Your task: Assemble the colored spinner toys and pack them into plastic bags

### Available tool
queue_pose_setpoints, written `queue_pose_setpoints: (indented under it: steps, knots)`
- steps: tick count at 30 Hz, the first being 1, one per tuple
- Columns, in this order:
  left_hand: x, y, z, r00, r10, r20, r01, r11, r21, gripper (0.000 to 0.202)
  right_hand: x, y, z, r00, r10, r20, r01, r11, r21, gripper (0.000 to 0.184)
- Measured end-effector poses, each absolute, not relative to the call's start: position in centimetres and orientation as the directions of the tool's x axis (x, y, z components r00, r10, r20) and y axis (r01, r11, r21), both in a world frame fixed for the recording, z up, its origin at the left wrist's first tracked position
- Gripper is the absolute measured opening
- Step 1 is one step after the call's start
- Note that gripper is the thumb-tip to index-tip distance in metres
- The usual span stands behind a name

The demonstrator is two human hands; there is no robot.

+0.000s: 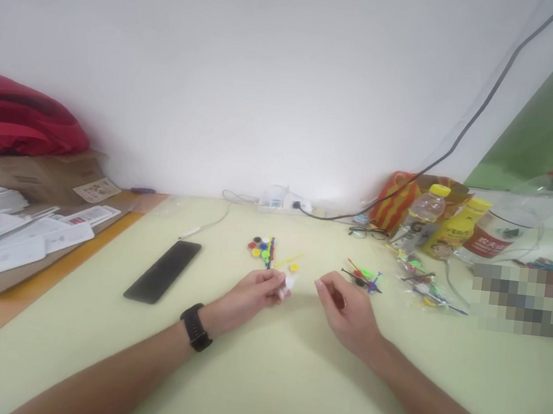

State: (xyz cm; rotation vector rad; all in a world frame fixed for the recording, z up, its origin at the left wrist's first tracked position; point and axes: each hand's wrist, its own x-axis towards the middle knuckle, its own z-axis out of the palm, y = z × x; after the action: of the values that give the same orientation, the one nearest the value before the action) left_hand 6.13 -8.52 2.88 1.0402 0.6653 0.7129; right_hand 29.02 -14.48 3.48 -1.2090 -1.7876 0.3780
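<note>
My left hand point(262, 290), with a black watch point(196, 327) on its wrist, is closed in a pinch. Between its fingertips is a small whitish, partly see-through piece point(288, 286), too blurred to name. To its right my right hand point(348, 310) hovers over the table, thumb and forefinger pressed together; whatever they hold, if anything, is hidden. Just beyond the left hand lie several coloured discs point(256, 252), thin coloured sticks point(272, 251), a yellow stick point(289, 260) and a yellow disc point(294, 268). Behind the right hand is a pile of coloured plastic parts point(365, 275).
A black phone point(163, 271) lies left of my hands. More plastic parts in clear wrapping point(428, 289) sit at right, before a yellow-capped bottle point(421, 215) and a yellow bottle point(456, 229). A power strip point(284, 201) stands against the wall. White packets point(31, 234) cover the left side.
</note>
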Motion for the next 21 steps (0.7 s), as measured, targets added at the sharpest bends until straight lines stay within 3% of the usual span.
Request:
queue_pose_setpoints:
  steps: [13,21]
  knots:
    - [6.23,-8.64,3.29,0.608,0.786,-0.11,-0.174,0.268,0.948,0.028,29.07,-14.58,3.75,-0.125,0.862,0.492,0.58,0.465,-0.669,0.026]
    - [6.84,-9.52,3.18,0.612,0.791,-0.028,0.035,0.008,0.999,0.032,29.03,-14.57,3.45,-0.13,0.86,0.494,0.584,0.469,-0.663,0.026]
